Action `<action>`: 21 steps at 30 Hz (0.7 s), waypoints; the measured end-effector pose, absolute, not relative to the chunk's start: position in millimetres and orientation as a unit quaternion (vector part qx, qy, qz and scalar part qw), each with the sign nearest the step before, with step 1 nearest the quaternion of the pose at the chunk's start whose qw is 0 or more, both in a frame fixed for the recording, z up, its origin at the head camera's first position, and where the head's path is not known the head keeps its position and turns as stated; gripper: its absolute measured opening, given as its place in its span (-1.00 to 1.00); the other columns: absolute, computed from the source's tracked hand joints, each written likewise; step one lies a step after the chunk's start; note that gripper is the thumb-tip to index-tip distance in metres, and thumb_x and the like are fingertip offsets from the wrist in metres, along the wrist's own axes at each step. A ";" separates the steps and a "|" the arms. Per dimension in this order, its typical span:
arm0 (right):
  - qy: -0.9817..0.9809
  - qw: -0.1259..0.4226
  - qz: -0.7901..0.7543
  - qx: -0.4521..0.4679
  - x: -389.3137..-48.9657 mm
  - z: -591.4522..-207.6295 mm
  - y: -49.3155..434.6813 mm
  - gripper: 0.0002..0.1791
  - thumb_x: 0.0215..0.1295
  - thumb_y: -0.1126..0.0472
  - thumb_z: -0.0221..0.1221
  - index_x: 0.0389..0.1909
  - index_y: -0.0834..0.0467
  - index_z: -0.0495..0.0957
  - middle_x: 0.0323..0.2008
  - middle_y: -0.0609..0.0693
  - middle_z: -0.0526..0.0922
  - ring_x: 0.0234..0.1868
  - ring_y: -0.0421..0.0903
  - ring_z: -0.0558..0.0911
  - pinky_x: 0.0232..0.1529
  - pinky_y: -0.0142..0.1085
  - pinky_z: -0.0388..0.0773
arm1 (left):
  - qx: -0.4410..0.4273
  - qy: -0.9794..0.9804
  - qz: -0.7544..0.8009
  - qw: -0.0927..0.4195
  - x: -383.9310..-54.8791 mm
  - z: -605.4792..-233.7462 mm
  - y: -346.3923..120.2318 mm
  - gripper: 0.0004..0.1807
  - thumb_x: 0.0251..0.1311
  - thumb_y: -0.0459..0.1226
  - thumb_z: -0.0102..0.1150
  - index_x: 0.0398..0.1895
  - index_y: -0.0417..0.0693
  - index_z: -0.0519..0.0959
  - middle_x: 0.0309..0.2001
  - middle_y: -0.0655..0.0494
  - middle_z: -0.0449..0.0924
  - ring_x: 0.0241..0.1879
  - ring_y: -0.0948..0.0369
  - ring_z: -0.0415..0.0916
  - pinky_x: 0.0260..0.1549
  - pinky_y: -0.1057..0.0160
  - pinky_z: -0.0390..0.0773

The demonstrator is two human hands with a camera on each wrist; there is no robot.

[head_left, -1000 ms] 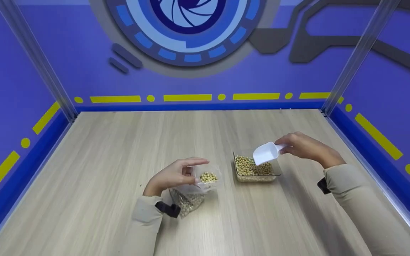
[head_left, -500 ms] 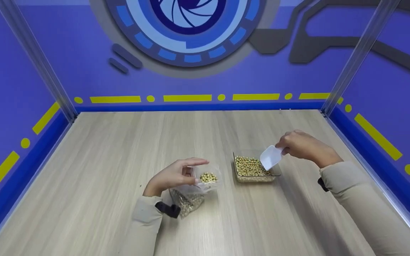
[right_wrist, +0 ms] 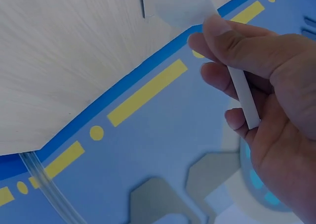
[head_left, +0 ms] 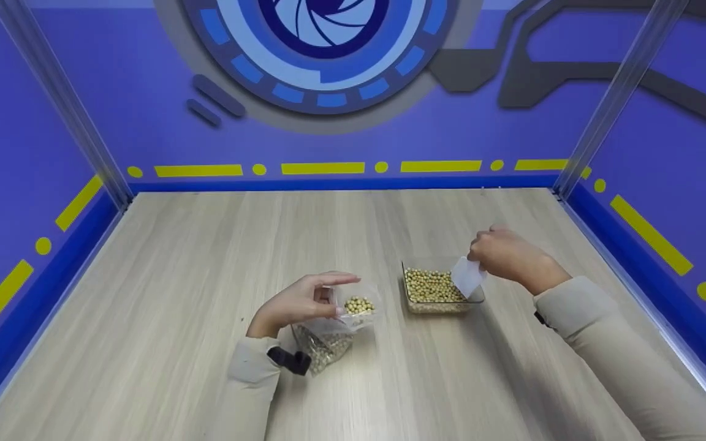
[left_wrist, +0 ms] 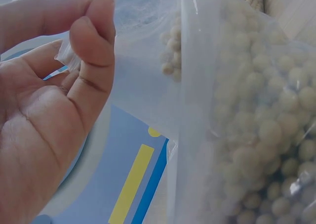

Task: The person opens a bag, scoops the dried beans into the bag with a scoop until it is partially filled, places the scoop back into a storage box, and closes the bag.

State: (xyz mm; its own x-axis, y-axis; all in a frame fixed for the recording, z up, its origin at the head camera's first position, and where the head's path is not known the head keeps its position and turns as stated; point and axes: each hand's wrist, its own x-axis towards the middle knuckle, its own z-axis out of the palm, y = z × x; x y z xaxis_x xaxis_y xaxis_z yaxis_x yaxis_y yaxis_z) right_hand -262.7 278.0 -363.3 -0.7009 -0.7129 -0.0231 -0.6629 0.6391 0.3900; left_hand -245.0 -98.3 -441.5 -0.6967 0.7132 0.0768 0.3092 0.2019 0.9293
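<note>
In the head view my left hand (head_left: 304, 301) holds the mouth of a clear plastic bag (head_left: 322, 343) at its rim. Round yellowish beans, likely soybeans (head_left: 360, 305), show inside the mouth, and the left wrist view shows many more beans (left_wrist: 276, 135) through the plastic. My right hand (head_left: 512, 254) grips a white scoop (head_left: 467, 277) by its handle (right_wrist: 243, 93). The scoop's blade tilts down into the right side of a clear rectangular container (head_left: 442, 308) of the same beans (head_left: 431, 285); its tip is hidden there.
Both things rest on a pale wood-grain table (head_left: 206, 257), the bag left of the container. Blue-purple panels (head_left: 114, 110) with yellow markings wall in the back and both sides. Metal posts (head_left: 610, 104) stand at the back corners.
The scoop has gone from above the beans to tilted down at the container's right side. My right hand has turned over and moved slightly left. The left hand and bag stay still.
</note>
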 end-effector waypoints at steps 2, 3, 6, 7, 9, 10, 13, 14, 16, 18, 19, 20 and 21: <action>-0.903 0.059 -0.205 0.373 -262.1 -364.6 273.2 -0.87 -0.13 0.34 0.43 -0.48 0.15 0.72 -0.53 -0.03 0.68 -0.46 -0.07 0.59 -0.44 -0.23 0.40 | 0.342 0.750 0.533 0.189 -245.6 -442.2 -98.3 -0.34 0.13 -0.40 0.25 0.36 -0.11 0.35 0.37 -0.07 0.31 -0.51 0.40 0.31 -0.45 0.45 0.41; -0.904 0.053 -0.212 0.367 -261.7 -365.1 271.0 -0.88 -0.12 0.34 0.42 -0.48 0.15 0.72 -0.53 -0.03 0.68 -0.47 -0.07 0.58 -0.45 -0.24 0.39 | 0.343 0.750 0.533 0.188 -245.8 -442.5 -98.3 -0.34 0.13 -0.40 0.25 0.36 -0.12 0.35 0.36 -0.08 0.31 -0.52 0.40 0.30 -0.45 0.45 0.41; -0.910 0.036 -0.219 0.350 -260.3 -366.8 266.4 -0.89 -0.09 0.36 0.41 -0.48 0.15 0.72 -0.54 -0.03 0.68 -0.50 -0.08 0.57 -0.48 -0.26 0.35 | 0.348 0.747 0.535 0.188 -246.3 -443.2 -98.1 -0.34 0.14 -0.41 0.24 0.36 -0.15 0.34 0.37 -0.12 0.30 -0.51 0.40 0.31 -0.44 0.45 0.42; -0.913 0.034 -0.215 0.346 -259.9 -367.3 265.8 -0.89 -0.10 0.37 0.41 -0.49 0.16 0.71 -0.55 -0.02 0.68 -0.52 -0.08 0.57 -0.49 -0.26 0.34 | 0.348 0.745 0.536 0.190 -246.3 -443.2 -98.1 -0.34 0.14 -0.42 0.24 0.36 -0.16 0.34 0.37 -0.12 0.29 -0.50 0.40 0.32 -0.44 0.45 0.43; -0.917 0.032 -0.208 0.340 -259.5 -368.1 265.2 -0.89 -0.10 0.38 0.41 -0.49 0.17 0.71 -0.56 -0.01 0.68 -0.53 -0.08 0.56 -0.49 -0.25 0.34 | 0.347 0.744 0.537 0.191 -246.3 -443.2 -98.1 -0.34 0.14 -0.42 0.23 0.36 -0.16 0.34 0.38 -0.12 0.28 -0.49 0.40 0.34 -0.43 0.45 0.44; -0.919 0.031 -0.204 0.337 -259.5 -368.6 265.5 -0.89 -0.10 0.38 0.41 -0.49 0.17 0.71 -0.56 -0.01 0.68 -0.54 -0.08 0.56 -0.49 -0.25 0.35 | 0.346 0.744 0.538 0.192 -246.2 -443.1 -98.1 -0.34 0.14 -0.42 0.23 0.36 -0.16 0.34 0.38 -0.12 0.28 -0.49 0.40 0.34 -0.43 0.45 0.44; -0.926 0.020 -0.185 0.328 -259.7 -370.0 267.3 -0.88 -0.08 0.38 0.40 -0.45 0.18 0.73 -0.52 0.00 0.70 -0.51 -0.07 0.59 -0.48 -0.23 0.37 | 0.341 0.746 0.538 0.193 -246.0 -442.8 -98.3 -0.34 0.15 -0.42 0.23 0.36 -0.12 0.34 0.37 -0.08 0.29 -0.49 0.39 0.33 -0.43 0.45 0.43; -0.929 0.013 -0.177 0.326 -259.7 -370.5 268.0 -0.88 -0.07 0.37 0.39 -0.43 0.19 0.73 -0.50 0.01 0.71 -0.49 -0.07 0.59 -0.47 -0.23 0.39 | 0.341 0.747 0.538 0.193 -245.8 -442.6 -98.3 -0.35 0.15 -0.42 0.23 0.36 -0.12 0.35 0.37 -0.08 0.30 -0.50 0.39 0.33 -0.43 0.45 0.43; -0.932 -0.001 -0.161 0.323 -260.0 -372.0 269.7 -0.87 -0.03 0.35 0.38 -0.39 0.20 0.73 -0.46 0.02 0.71 -0.46 -0.06 0.61 -0.44 -0.21 0.42 | 0.341 0.748 0.536 0.192 -245.5 -442.1 -98.3 -0.35 0.14 -0.42 0.23 0.36 -0.13 0.35 0.37 -0.10 0.30 -0.50 0.39 0.31 -0.44 0.45 0.42; -0.935 -0.015 -0.145 0.322 -260.2 -373.2 271.7 -0.86 -0.01 0.35 0.37 -0.35 0.21 0.73 -0.42 0.03 0.72 -0.42 -0.05 0.62 -0.41 -0.19 0.45 | 0.342 0.747 0.537 0.192 -245.3 -441.6 -98.4 -0.35 0.14 -0.43 0.22 0.36 -0.14 0.34 0.36 -0.11 0.30 -0.50 0.39 0.32 -0.44 0.45 0.42; -0.937 -0.022 -0.136 0.321 -260.5 -373.7 272.7 -0.86 0.01 0.35 0.36 -0.34 0.22 0.72 -0.41 0.04 0.72 -0.42 -0.04 0.61 -0.39 -0.17 0.47 | 0.343 0.747 0.537 0.192 -245.3 -441.6 -98.4 -0.35 0.14 -0.43 0.22 0.36 -0.14 0.34 0.36 -0.12 0.31 -0.49 0.39 0.33 -0.44 0.45 0.42; -0.939 -0.027 -0.127 0.319 -261.0 -374.1 273.6 -0.86 0.02 0.35 0.35 -0.34 0.23 0.72 -0.41 0.05 0.71 -0.42 -0.05 0.60 -0.38 -0.17 0.48 | 0.344 0.746 0.538 0.192 -245.5 -441.7 -98.4 -0.35 0.14 -0.43 0.22 0.36 -0.16 0.34 0.36 -0.14 0.30 -0.48 0.39 0.34 -0.44 0.45 0.42; -0.941 -0.033 -0.116 0.315 -261.5 -374.3 274.5 -0.86 0.03 0.36 0.34 -0.33 0.23 0.72 -0.40 0.05 0.71 -0.43 -0.06 0.59 -0.37 -0.17 0.50 | 0.343 0.746 0.538 0.192 -245.6 -441.7 -98.5 -0.35 0.14 -0.43 0.22 0.36 -0.15 0.34 0.36 -0.13 0.31 -0.48 0.39 0.35 -0.44 0.45 0.43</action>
State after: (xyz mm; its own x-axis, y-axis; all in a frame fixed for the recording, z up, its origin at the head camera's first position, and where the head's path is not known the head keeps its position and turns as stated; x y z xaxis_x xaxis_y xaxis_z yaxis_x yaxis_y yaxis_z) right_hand -261.5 274.5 -374.3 -0.7990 -0.5857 -0.1359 -0.6012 0.7744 0.1971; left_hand -245.6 -98.5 -441.7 -0.6904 0.7186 0.0831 0.3056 0.1855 0.9339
